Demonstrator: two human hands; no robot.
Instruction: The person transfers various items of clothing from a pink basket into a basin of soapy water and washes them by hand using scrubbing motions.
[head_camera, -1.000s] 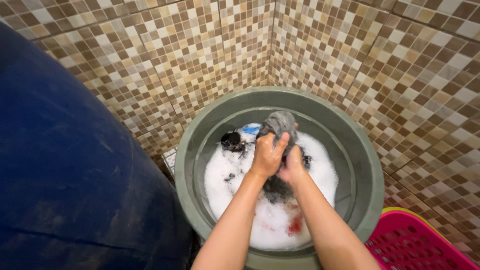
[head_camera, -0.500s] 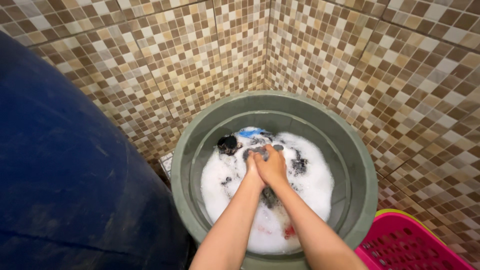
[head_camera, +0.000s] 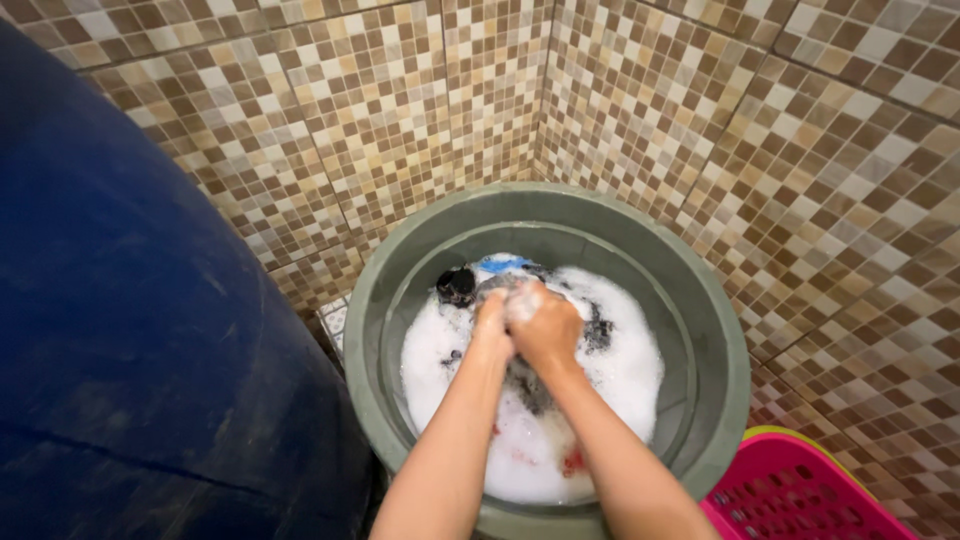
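1. We press our two hands together just above the centre of the frame. The left hand (head_camera: 490, 325) is curled shut around a dark grey cloth (head_camera: 497, 288), and the right hand (head_camera: 545, 325) is clenched against it, its knuckles coated in foam. Only a small fold of the cloth peeks out above our fingers; the rest is bunched inside the grip.

2. Both hands sit low on the suds (head_camera: 625, 365), which fill most of the grey-green tub (head_camera: 720, 340) in the middle of the frame. We judge the scrubbing to be in mid-course: the cloth is soaped and being worked between the hands, but it is neither wrung nor lifted clear.

3. Around our hands more laundry lies soaking. A black bundle (head_camera: 457, 285) pokes out at the upper left of the water, a blue piece (head_camera: 500, 265) lies at the far edge, another dark piece (head_camera: 598, 328) lies just right of our right hand, and something red (head_camera: 572, 462) shows through the foam near the lower edge. None of these is in our grip, so we judge that much of the wash is left.

4. A pink basket (head_camera: 800, 495) stands at the lower right corner, just beside the tub. The part of it in view holds nothing, so no washed piece has been set there as far as we can see.

5. A large dark blue barrel (head_camera: 130, 330) fills the left side, and brown mosaic tile walls (head_camera: 700, 120) meet in a corner behind the tub.
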